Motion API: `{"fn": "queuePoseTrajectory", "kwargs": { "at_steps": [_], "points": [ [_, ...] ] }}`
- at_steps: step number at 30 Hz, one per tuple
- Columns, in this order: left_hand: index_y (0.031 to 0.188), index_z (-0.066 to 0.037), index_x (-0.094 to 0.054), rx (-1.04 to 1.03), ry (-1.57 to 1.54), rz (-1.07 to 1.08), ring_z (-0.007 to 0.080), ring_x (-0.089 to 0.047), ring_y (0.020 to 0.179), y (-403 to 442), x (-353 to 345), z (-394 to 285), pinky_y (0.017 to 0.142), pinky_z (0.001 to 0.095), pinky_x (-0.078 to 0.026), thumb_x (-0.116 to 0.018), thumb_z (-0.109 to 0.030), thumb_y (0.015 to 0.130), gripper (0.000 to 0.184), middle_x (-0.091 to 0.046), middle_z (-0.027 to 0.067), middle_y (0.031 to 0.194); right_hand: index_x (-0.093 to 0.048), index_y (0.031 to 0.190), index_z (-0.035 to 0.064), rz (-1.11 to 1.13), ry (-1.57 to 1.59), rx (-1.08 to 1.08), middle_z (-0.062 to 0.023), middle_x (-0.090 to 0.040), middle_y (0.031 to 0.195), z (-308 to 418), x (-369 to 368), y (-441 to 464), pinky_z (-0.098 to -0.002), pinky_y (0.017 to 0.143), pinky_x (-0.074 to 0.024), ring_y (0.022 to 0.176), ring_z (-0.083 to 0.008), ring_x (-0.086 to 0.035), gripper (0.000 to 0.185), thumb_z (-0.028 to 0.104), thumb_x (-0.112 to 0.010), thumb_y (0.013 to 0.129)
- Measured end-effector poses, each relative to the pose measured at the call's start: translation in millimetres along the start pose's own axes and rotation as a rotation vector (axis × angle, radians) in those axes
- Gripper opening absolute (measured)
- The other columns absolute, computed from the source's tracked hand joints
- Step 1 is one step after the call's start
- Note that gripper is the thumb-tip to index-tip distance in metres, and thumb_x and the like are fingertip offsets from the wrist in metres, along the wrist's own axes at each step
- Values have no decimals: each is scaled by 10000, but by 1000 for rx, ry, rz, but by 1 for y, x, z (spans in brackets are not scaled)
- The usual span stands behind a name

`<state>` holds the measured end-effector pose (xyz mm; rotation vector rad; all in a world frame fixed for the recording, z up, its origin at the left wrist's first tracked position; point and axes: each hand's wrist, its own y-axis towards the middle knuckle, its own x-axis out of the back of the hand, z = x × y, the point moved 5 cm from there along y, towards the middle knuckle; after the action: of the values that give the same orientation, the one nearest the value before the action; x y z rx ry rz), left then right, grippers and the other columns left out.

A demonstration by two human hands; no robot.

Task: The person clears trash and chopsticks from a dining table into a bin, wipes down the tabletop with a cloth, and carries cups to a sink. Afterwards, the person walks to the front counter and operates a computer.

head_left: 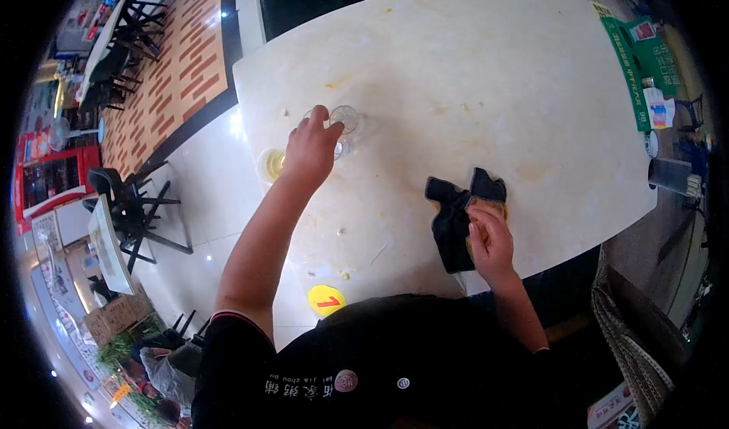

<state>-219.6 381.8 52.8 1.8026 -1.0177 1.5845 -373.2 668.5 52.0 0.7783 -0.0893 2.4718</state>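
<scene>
On the left part of the pale table, my left hand [310,149] reaches over clear glasses, fingers closed at their rims. One clear glass [346,118] shows beside the thumb; another is mostly covered by the fingers. A glass of pale yellow liquid [271,165] stands just left of the wrist. My right hand [492,241] is at the table's near edge, fingers curled on a crumpled black cloth [452,228] with a brown patch. Part of the cloth lies under the fingers.
Stains and small crumbs dot the table [471,64]. A round yellow sticker marked 1 [326,300] is at the near edge. Green boxes [645,57] stand along the right end, with a dark holder [672,177] nearby. Black chairs [137,209] stand on the floor to the left.
</scene>
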Motion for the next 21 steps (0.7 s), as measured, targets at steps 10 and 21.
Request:
{"fn": "queuePoseTrajectory", "kwargs": {
  "at_steps": [10, 21],
  "points": [
    [984, -159, -634, -25, 165, 149, 291, -574, 817, 10, -16, 5, 727, 412, -448, -485, -80, 766, 276, -576, 121, 843, -541, 1131, 80, -1, -450, 16, -191, -393, 1247, -9, -3, -20, -486, 954, -313, 1169, -381, -358, 443, 209, -686, 732],
    [971, -90, -604, -101, 97, 101, 288, -568, 786, 22, -10, 9, 719, 405, -438, -489, -26, 753, 254, -569, 118, 787, -532, 1053, 28, -230, -35, -18, -145, -520, 1080, -49, -9, 16, -376, 896, -400, 1010, -314, -503, 349, -12, -517, 706]
  ]
}}
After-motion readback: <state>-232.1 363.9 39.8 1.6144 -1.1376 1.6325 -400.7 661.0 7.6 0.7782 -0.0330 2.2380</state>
